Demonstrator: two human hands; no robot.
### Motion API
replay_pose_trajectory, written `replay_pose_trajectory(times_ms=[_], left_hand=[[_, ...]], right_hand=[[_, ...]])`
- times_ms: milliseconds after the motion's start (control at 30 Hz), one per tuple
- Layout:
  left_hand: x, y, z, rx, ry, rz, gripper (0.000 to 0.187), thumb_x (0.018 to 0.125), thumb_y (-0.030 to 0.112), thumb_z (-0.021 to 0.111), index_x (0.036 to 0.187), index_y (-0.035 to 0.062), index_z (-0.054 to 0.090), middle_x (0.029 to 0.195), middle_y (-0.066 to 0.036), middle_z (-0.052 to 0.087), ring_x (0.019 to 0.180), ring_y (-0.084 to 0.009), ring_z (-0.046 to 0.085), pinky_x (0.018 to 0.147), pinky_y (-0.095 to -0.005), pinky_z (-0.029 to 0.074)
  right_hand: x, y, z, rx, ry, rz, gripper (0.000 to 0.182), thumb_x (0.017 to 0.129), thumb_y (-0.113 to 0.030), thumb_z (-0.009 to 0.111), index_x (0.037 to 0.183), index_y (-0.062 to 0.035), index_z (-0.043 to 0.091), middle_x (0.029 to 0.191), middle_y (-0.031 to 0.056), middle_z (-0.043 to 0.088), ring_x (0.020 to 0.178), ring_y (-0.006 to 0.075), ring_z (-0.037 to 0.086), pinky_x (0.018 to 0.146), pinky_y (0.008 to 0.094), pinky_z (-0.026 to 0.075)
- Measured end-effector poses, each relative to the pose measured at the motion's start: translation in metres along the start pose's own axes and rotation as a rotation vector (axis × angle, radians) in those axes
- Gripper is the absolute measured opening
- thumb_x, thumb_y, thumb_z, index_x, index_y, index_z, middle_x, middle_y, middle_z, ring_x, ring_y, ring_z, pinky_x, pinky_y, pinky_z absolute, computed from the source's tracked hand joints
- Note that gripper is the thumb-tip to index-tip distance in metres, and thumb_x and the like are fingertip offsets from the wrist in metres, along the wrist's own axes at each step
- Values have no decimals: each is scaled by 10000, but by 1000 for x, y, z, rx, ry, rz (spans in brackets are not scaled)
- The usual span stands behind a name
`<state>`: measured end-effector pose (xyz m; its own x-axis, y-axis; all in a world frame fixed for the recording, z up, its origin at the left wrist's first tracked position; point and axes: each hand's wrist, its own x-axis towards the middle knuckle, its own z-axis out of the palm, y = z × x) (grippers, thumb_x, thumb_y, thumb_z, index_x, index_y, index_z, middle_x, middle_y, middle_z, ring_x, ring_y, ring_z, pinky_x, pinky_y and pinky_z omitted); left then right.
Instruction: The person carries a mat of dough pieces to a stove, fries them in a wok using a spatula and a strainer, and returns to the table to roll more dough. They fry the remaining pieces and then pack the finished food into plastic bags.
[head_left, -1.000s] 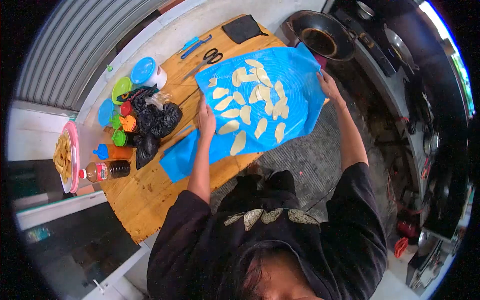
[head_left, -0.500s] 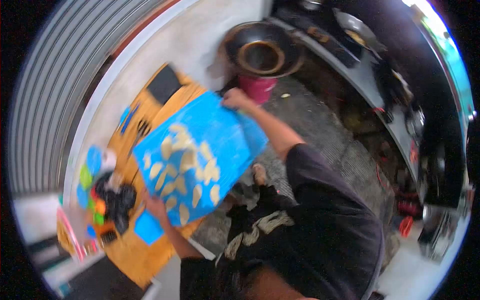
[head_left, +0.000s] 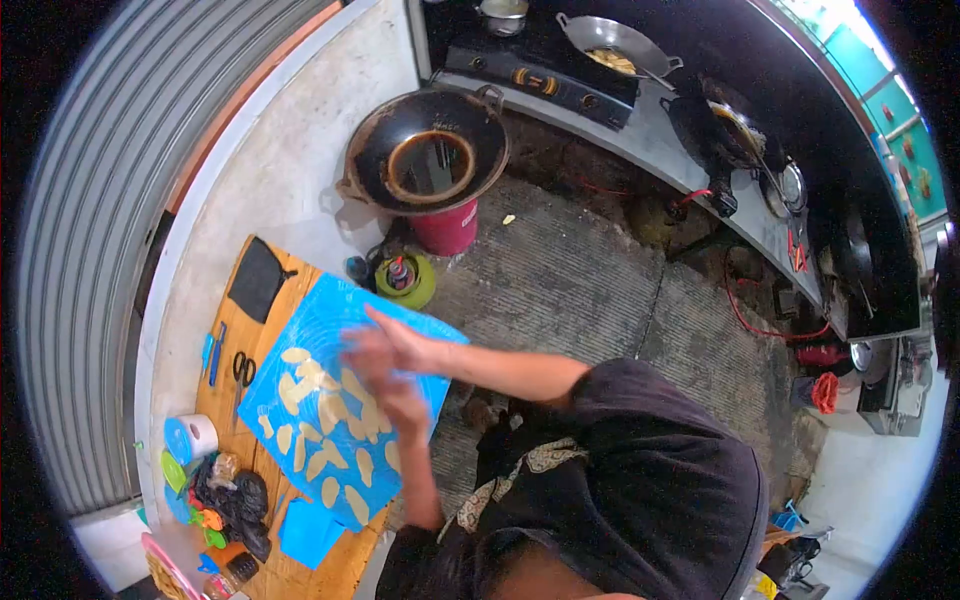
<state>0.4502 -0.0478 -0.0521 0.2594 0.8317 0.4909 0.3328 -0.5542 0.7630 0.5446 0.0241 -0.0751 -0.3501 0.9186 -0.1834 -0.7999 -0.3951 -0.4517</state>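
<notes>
A blue mat (head_left: 335, 300) lies on the wooden table (head_left: 268, 335), with several flat pale dough pieces (head_left: 330, 458) spread over it. Above the mat my right hand (head_left: 405, 345) and my left hand (head_left: 385, 385) are together, palms facing or touching. Both are smeared by motion, and I cannot make out anything in them. A smaller blue piece (head_left: 310, 532) lies by the near edge of the mat.
Black scissors (head_left: 243, 369), pens (head_left: 218, 352) and a black pouch (head_left: 258, 280) lie left of the mat. Beyond it stand a green gas cylinder (head_left: 408, 283) and a large wok (head_left: 430, 150) on a pink bucket (head_left: 446, 228). A stove (head_left: 540, 85) stands farther back.
Both hands have let go of the mat's edges and come together above it. The mat now lies flat on the table, and the view has shifted.
</notes>
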Motion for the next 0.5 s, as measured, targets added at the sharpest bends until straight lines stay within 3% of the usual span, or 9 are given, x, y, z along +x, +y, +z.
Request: replay_pose_trajectory(times_ms=[67,100,167,200,267,300,400,467,500], left_hand=[[36,44,52,253,-184,320,478,980,320,259,1335,35,403,1396,-162,381,1302,-343,335,1056,-468,254],[47,45,74,299,-243,194,486,978,331,257,1343,42,396,1401,-160,377,1302,-339,337,1056,-471,253],[54,36,128,383,-364,-76,502,973,352,253,1358,55,380,1410,-155,370,1302,-331,340,1056,-477,251],[55,34,155,67,-442,-256,515,970,372,258,1369,62,360,1413,-153,365,1302,-323,343,1058,-480,251],[49,31,218,-580,-585,-610,546,965,412,269,1392,75,319,1421,-150,356,1301,-307,349,1062,-486,251],[49,29,254,-909,-655,-782,564,962,431,275,1404,82,299,1424,-148,351,1301,-298,353,1064,-489,250],[65,42,360,-1594,-701,-1276,627,950,500,278,1429,97,254,1435,-150,335,1296,-286,366,1067,-492,259],[102,59,414,-1594,-440,-1550,676,937,557,261,1434,99,245,1440,-161,324,1287,-295,379,1064,-488,276],[122,76,440,-1674,-590,-1482,692,930,577,253,1422,91,268,1436,-173,329,1275,-307,395,1064,-479,285]], right_hand=[[-60,-21,-23,89,-180,-40,618,959,-499,227,1358,-47,363,1345,132,444,1215,269,433,1009,400,332],[-83,-41,-37,130,-269,-64,667,960,-536,167,1394,-57,329,1396,126,404,1269,289,392,1066,415,283],[-132,-93,-46,-184,94,-165,659,967,-515,175,1349,-15,372,1371,143,419,1283,264,380,1083,384,261],[-157,-119,-47,-332,284,-212,658,971,-505,179,1327,6,394,1358,151,427,1290,251,373,1092,369,250],[-198,-166,-61,-985,334,-369,658,963,-528,161,1333,-46,412,1375,150,421,1310,282,349,1108,396,219],[-202,-170,-97,-1377,353,-641,621,962,-525,183,1362,-95,383,1388,155,405,1308,303,351,1100,431,220],[-252,-182,-244,-1850,467,-766,572,967,-471,246,1378,-88,356,1369,162,425,1291,316,375,1087,462,235],[-324,-257,-291,-1687,638,143,551,970,-425,290,1353,-38,371,1347,163,451,1277,301,394,1079,457,254],[-354,-269,-340,-1460,730,405,565,957,-433,324,1347,-27,373,1346,164,452,1272,304,397,1068,473,265]])
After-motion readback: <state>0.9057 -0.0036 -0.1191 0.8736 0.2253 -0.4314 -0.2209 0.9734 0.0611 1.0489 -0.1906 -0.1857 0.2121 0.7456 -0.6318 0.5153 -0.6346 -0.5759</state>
